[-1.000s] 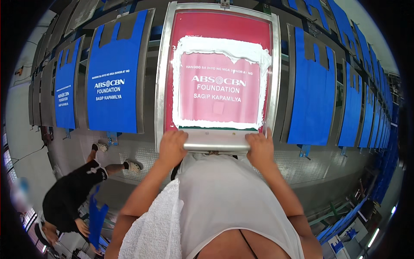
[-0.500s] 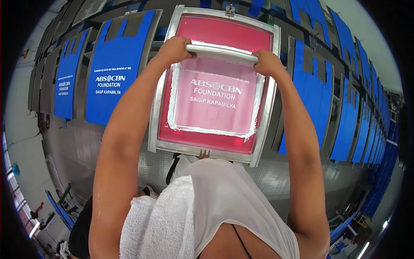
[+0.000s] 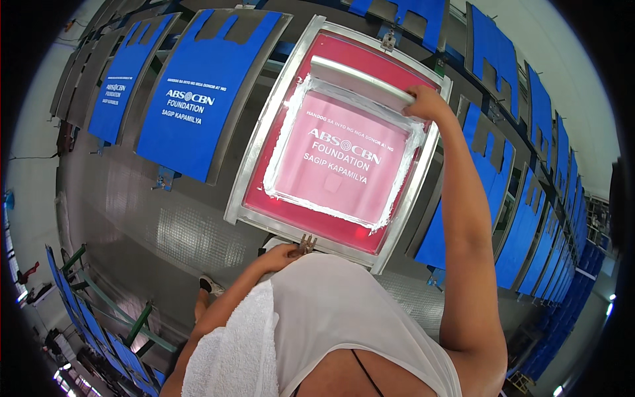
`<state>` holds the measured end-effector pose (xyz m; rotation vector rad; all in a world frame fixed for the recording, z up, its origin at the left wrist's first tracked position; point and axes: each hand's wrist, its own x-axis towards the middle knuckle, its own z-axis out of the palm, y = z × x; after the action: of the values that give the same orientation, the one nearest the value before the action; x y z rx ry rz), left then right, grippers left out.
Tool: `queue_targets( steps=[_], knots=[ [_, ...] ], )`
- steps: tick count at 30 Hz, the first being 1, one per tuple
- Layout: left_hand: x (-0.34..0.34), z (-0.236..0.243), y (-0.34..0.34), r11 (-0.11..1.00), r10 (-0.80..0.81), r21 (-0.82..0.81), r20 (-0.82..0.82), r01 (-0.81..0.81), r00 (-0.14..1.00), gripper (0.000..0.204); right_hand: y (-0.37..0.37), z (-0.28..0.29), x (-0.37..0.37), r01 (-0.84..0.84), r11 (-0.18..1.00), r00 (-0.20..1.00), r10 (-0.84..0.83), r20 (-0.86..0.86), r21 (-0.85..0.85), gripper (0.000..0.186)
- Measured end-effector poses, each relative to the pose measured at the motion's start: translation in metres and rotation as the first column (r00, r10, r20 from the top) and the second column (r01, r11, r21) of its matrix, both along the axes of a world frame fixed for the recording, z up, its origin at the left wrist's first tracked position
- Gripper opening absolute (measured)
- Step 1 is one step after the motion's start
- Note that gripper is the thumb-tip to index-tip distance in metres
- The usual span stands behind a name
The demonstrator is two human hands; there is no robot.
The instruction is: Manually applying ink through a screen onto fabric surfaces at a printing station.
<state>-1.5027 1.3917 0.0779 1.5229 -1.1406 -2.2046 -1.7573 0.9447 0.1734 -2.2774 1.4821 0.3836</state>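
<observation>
A metal-framed screen [image 3: 432, 182] lies in front of me, red around a pink printed middle [image 3: 340, 159] ringed with thick white ink [image 3: 270, 185]. A long silver squeegee [image 3: 354, 81] rests across its upper part. My right hand [image 3: 423, 104] is closed on the squeegee's right end. Low at the near edge, beside my body, my left hand [image 3: 281, 258] has its fingers curled at a metal bracket [image 3: 306, 243]; its fingertips are partly hidden, so what it grips is unclear. A white towel [image 3: 231, 337] hangs over my left side.
Rows of boards carrying blue fabric pieces, some printed, flank the screen: on the left [image 3: 178, 152] and right [image 3: 522, 225]. Another rack of blue pieces [image 3: 99, 311] stands behind at lower left. A grey floor [image 3: 119, 205] shows below, with another person's shoe [image 3: 210, 286].
Both hands moved up the screen with the squeegee; since then my left hand has left it and dropped to the near edge, while my right stays on it. The view has tilted.
</observation>
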Motion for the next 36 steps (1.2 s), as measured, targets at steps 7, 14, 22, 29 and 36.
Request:
queue_targets(
  steps=[7,14,22,29,36],
  knots=[
    [0.005,0.018,-0.017,0.994,-0.094,-0.06,-0.149,0.086,0.984,0.041,0.014,-0.001,0.035,0.021,0.992,0.999,-0.015,0.047,-0.122,0.05],
    [0.002,0.041,-0.025,0.999,-0.047,-0.021,-0.203,0.043,0.978,0.04,0.121,0.033,0.048,0.072,0.993,0.997,-0.071,0.017,-0.09,0.056],
    [-0.006,0.038,-0.023,0.996,0.036,0.083,-0.166,-0.022,0.985,0.04,0.35,0.034,0.063,0.041,0.983,0.993,-0.02,0.118,-0.18,0.041],
    [-0.014,0.009,-0.015,0.997,-0.078,0.017,0.257,0.076,0.963,0.049,0.336,0.022,0.03,0.064,0.956,0.986,-0.015,0.169,-0.288,0.041],
    [0.001,0.041,-0.033,0.968,-0.061,-0.185,0.477,0.168,0.877,0.041,0.293,-0.01,-0.071,0.393,0.919,0.774,-0.315,0.55,-0.026,0.044]
  ],
)
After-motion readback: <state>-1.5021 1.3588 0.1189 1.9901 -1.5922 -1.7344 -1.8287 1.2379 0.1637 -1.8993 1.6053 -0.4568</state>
